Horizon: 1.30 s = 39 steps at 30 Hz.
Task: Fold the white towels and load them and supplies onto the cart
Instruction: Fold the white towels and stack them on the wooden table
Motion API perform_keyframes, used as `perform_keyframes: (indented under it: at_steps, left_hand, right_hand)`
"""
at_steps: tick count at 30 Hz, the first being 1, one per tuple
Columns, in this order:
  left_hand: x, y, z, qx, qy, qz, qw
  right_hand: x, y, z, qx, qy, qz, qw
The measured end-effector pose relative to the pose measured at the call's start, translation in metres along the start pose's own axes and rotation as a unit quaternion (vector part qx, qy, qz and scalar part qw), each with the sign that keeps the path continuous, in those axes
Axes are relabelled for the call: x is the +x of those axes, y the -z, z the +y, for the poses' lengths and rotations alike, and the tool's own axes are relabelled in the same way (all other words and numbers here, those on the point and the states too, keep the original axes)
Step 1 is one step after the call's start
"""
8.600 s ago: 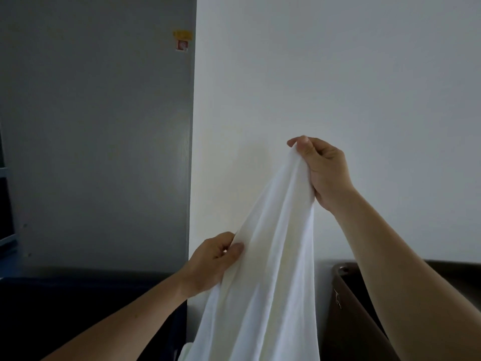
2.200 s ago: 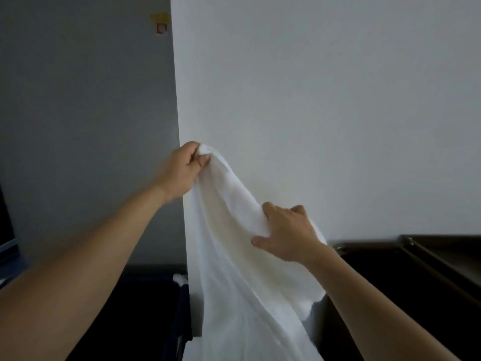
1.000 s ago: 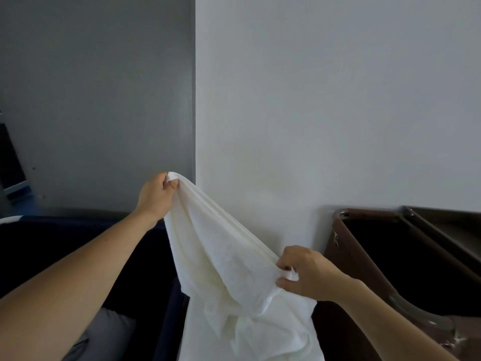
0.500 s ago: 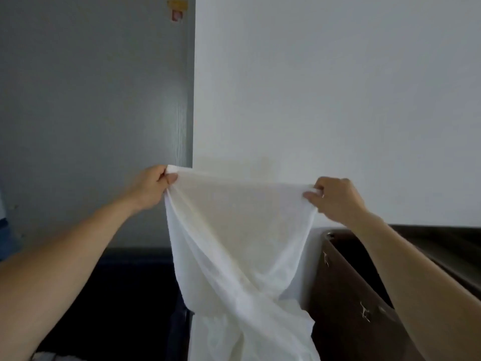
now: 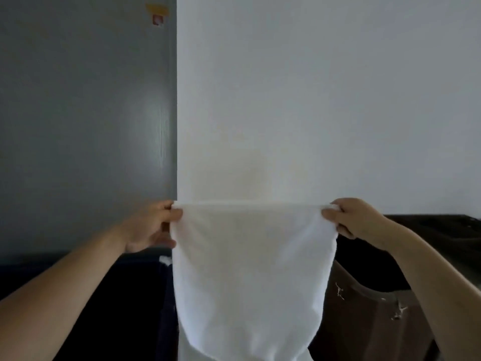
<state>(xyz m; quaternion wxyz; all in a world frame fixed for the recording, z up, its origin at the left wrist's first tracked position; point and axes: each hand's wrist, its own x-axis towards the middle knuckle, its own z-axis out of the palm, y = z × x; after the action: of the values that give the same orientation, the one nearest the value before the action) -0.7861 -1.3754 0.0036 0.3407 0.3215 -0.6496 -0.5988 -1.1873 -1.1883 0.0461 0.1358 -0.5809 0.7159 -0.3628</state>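
1. Holding the white towel (image 5: 250,269) up at mid-frame, I find its top edge drawn straight and level between both hands.
2. My left hand (image 5: 149,225) pinches the top left corner, with the thumb on the near face and the fingers curled behind.
3. My right hand (image 5: 351,220) pinches the top right corner in the same way.
4. Both side edges curve inward as they fall. The lower end runs out of the bottom of the view, so I cannot tell where it stops.
5. Behind the towel stands a white wall (image 5: 325,100). Its vertical corner meets a grey panel (image 5: 86,113) directly above the left hand.
6. At the lower left, a dark blue container (image 5: 117,295) sits beneath my left forearm, near the towel's left edge.
7. At the lower right, a brown bin (image 5: 364,324) sits partly behind the towel's right edge.
8. Open air lies above the top edge. I cannot tell whether the towel touches the wall.
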Motion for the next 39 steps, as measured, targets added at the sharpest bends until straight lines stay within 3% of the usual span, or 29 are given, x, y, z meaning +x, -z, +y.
perform_keyframes:
  at_steps: [2,5,7,8,10,12,13,16,19,24,26,28,30,32,34,39]
  left_hand:
    - [-0.012,-0.006,-0.021,0.036,0.087,-0.092,0.991]
    - [-0.015,-0.018,-0.049,0.146,0.215,-0.215,0.941]
    - [-0.009,-0.031,-0.068,0.209,0.273,-0.22,0.913]
    - [-0.002,-0.039,-0.076,0.234,0.281,-0.182,0.912]
    - [0.019,-0.056,-0.078,0.303,0.234,-0.017,0.923]
    - [0.052,-0.068,-0.048,0.292,0.095,0.218,0.926]
    - [0.066,-0.072,-0.02,0.238,0.013,0.299,0.924]
    - [0.086,-0.074,0.093,0.162,-0.22,0.395,0.877]
    - [0.07,-0.075,0.178,0.15,-0.357,0.441,0.809]
    - [0.019,-0.077,0.196,0.15,-0.445,0.477,0.743]
    - [0.005,-0.074,0.195,0.131,-0.418,0.464,0.77]
    - [-0.009,-0.071,0.191,0.106,-0.355,0.405,0.836]
    - [-0.024,-0.069,0.182,0.102,-0.338,0.332,0.875]
    - [-0.041,-0.07,0.171,0.102,-0.35,0.319,0.875]
    - [-0.059,-0.071,0.155,0.113,-0.323,0.329,0.88]
    - [-0.095,-0.075,0.071,0.168,-0.137,0.305,0.927]
  right_hand:
    - [-0.014,0.004,0.03,0.087,-0.039,-0.161,0.982]
    - [-0.018,-0.009,0.074,0.147,-0.149,-0.349,0.914]
    - [-0.015,-0.033,0.095,0.141,-0.194,-0.433,0.869]
    - [-0.011,-0.048,0.101,0.128,-0.213,-0.444,0.861]
    - [0.007,-0.068,0.099,0.109,-0.222,-0.351,0.903]
    - [0.044,-0.062,0.077,0.087,-0.163,-0.109,0.977]
    - [0.063,-0.049,0.057,0.099,-0.113,0.024,0.988]
    - [0.097,0.013,-0.019,0.154,0.07,0.284,0.944]
    - [0.093,0.06,-0.066,0.171,0.184,0.39,0.886]
    - [0.047,0.083,-0.087,0.153,0.308,0.437,0.831]
    - [0.03,0.086,-0.091,0.126,0.32,0.421,0.84]
    - [0.017,0.089,-0.095,0.115,0.281,0.383,0.872]
    - [0.004,0.09,-0.097,0.149,0.254,0.391,0.872]
    - [-0.01,0.081,-0.093,0.172,0.239,0.411,0.863]
    - [-0.025,0.066,-0.084,0.173,0.195,0.387,0.885]
    - [-0.062,0.023,-0.057,0.098,0.049,0.251,0.962]
